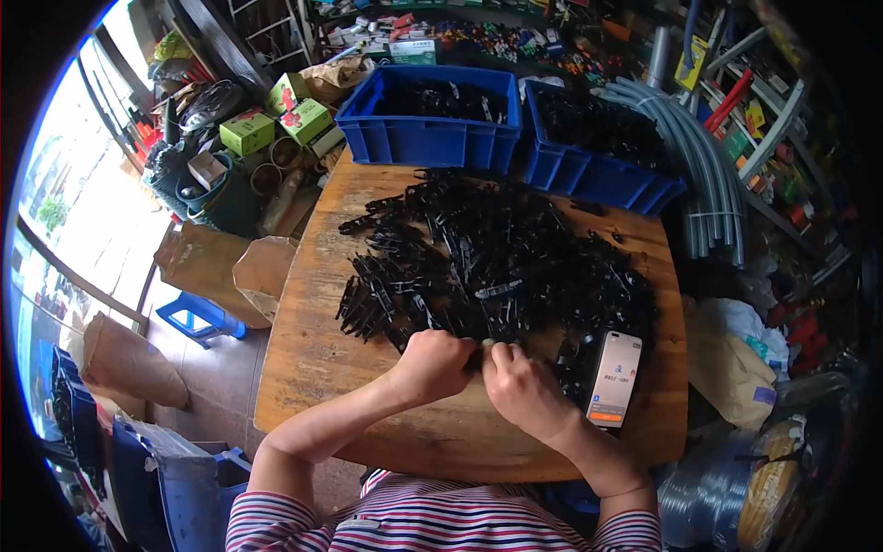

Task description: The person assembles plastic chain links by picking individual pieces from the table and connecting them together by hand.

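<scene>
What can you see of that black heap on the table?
The heap is many small, narrow black pieces, plastic-looking, some catching glossy highlights, lying tangled in all directions. It sprawls over the wooden tabletop, breaking into loose clusters at the left. The left hand and right hand are at its near edge, fingers curled. The pieces' exact shape is too small to tell.

It looks like a cluttered hardware shop or small workshop: bundled grey pipes [716, 175], heaped small goods [515, 41] and stacked boxes [308, 121] crowd around a worn wooden table [308, 322] piled with black parts [478, 244], blue bins [432, 144] holding more.
</scene>
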Demonstrator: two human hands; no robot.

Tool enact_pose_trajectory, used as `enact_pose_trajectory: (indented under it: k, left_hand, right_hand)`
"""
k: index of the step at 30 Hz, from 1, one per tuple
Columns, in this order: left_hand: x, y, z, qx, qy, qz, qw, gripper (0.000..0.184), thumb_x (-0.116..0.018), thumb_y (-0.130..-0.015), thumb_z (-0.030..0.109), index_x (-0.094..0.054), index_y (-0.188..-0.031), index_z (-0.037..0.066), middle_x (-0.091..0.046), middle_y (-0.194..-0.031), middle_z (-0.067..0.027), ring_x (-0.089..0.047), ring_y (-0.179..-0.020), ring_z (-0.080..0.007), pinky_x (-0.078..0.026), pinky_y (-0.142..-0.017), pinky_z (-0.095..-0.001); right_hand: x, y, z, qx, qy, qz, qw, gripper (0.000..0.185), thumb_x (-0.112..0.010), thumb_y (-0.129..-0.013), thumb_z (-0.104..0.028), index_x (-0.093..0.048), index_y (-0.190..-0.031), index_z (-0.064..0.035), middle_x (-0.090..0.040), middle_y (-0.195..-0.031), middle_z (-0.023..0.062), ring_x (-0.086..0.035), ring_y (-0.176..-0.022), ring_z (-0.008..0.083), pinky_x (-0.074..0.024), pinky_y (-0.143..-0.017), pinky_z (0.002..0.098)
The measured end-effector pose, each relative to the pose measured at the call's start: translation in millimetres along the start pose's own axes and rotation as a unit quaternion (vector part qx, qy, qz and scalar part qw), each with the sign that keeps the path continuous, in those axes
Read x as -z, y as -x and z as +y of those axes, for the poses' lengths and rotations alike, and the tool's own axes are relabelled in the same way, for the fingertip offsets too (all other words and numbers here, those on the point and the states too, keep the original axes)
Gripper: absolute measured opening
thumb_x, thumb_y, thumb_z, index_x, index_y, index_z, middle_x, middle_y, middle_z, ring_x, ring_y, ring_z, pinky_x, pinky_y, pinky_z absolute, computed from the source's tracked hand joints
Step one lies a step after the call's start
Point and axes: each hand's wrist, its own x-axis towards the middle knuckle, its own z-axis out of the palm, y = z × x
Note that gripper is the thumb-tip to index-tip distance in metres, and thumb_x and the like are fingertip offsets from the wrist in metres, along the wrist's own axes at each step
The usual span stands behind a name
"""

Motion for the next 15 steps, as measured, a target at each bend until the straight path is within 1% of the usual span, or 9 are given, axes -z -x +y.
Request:
enact_pose_trajectory:
  k: [1,4,5,6,7,9,10,13,15]
  left_hand:
    - [6.3,-5.2,0.2,0.015,-0.011,-0.038,0.999,0.031,-0.066,-0.073,0.037,-0.065,-0.078,0.007,-0.062,-0.067,-0.0166,-0.064,-0.068,-0.0340,-0.050,-0.061,-0.0443]
    - [33.2,-29.3,-16.7,-0.046,0.182,-0.050,0.981,0.036,-0.066,-0.076,0.041,-0.064,-0.082,0.005,-0.062,-0.071,-0.0198,-0.063,-0.073,-0.0340,-0.050,-0.064,-0.0433]
    - [40.6,-43.4,-29.2,0.016,0.236,-0.001,0.972,0.040,-0.066,-0.076,0.043,-0.063,-0.086,0.005,-0.063,-0.074,-0.0205,-0.063,-0.075,-0.0344,-0.050,-0.066,-0.0430]
    - [45.6,-62.3,-48.2,0.077,0.288,0.047,0.953,0.043,-0.067,-0.076,0.045,-0.062,-0.090,0.004,-0.064,-0.078,-0.0213,-0.063,-0.078,-0.0348,-0.050,-0.067,-0.0428]
    - [49.2,-87.8,-79.8,0.089,0.242,0.091,0.962,0.043,-0.068,-0.075,0.044,-0.062,-0.092,0.005,-0.064,-0.081,-0.0206,-0.063,-0.080,-0.0352,-0.050,-0.069,-0.0429]
    - [75.7,-125.6,-112.3,0.116,0.180,0.176,0.961,0.042,-0.069,-0.073,0.041,-0.062,-0.093,0.005,-0.066,-0.086,-0.0190,-0.063,-0.083,-0.0352,-0.050,-0.071,-0.0434]
    - [90.9,-139.9,-115.8,0.127,0.166,0.222,0.953,0.041,-0.069,-0.072,0.039,-0.063,-0.092,0.005,-0.066,-0.087,-0.0182,-0.064,-0.084,-0.0348,-0.051,-0.071,-0.0437]
    - [88.0,-190.0,-137.5,0.142,-0.040,0.244,0.958,0.040,-0.067,-0.070,0.038,-0.065,-0.089,0.004,-0.066,-0.086,-0.0190,-0.064,-0.084,-0.0350,-0.051,-0.071,-0.0447]
    - [71.1,-203.7,-140.5,0.145,-0.108,0.186,0.966,0.040,-0.066,-0.070,0.040,-0.066,-0.088,0.004,-0.066,-0.085,-0.0195,-0.064,-0.084,-0.0351,-0.052,-0.072,-0.0450]
  right_hand:
    - [0.7,-1.6,0.2,-0.034,-0.045,-0.024,0.998,0.031,-0.060,-0.077,-0.006,-0.058,-0.104,0.0079,-0.051,-0.083,0.0101,-0.057,-0.074,0.0219,-0.0509,-0.061,0.0273]
    - [15.7,-8.2,24.2,-0.107,-0.148,0.066,0.981,0.040,-0.067,-0.073,-0.007,-0.057,-0.111,0.0042,-0.052,-0.089,0.0113,-0.058,-0.077,0.0268,-0.0505,-0.067,0.0326]
    - [18.5,-5.0,30.2,-0.168,-0.220,0.072,0.958,0.050,-0.072,-0.071,-0.006,-0.055,-0.117,0.0010,-0.054,-0.098,0.0122,-0.058,-0.083,0.0303,-0.0486,-0.073,0.0366]
    - [19.0,1.1,35.2,-0.212,-0.279,0.086,0.933,0.051,-0.071,-0.072,-0.004,-0.054,-0.119,0.0006,-0.055,-0.103,0.0135,-0.058,-0.087,0.0297,-0.0485,-0.074,0.0365]
    - [15.7,6.7,41.0,-0.218,-0.271,0.110,0.931,0.050,-0.071,-0.073,-0.003,-0.054,-0.119,0.0009,-0.055,-0.103,0.0135,-0.058,-0.085,0.0290,-0.0487,-0.072,0.0363]
    - [8.5,14.1,47.2,-0.236,-0.287,0.146,0.917,0.045,-0.071,-0.073,-0.002,-0.056,-0.115,0.0021,-0.056,-0.102,0.0130,-0.060,-0.081,0.0280,-0.0491,-0.068,0.0355]
    - [8.8,15.2,48.4,-0.233,-0.288,0.145,0.917,0.043,-0.071,-0.073,-0.002,-0.057,-0.113,0.0024,-0.056,-0.101,0.0130,-0.060,-0.081,0.0279,-0.0491,-0.068,0.0353]
    - [12.4,16.9,52.1,-0.224,-0.283,0.152,0.920,0.034,-0.070,-0.074,-0.003,-0.060,-0.107,0.0028,-0.059,-0.096,0.0129,-0.060,-0.080,0.0278,-0.0493,-0.067,0.0344]
    - [12.3,19.8,52.5,-0.226,-0.288,0.133,0.921,0.034,-0.070,-0.075,-0.004,-0.061,-0.106,0.0026,-0.059,-0.096,0.0129,-0.061,-0.080,0.0279,-0.0493,-0.067,0.0346]
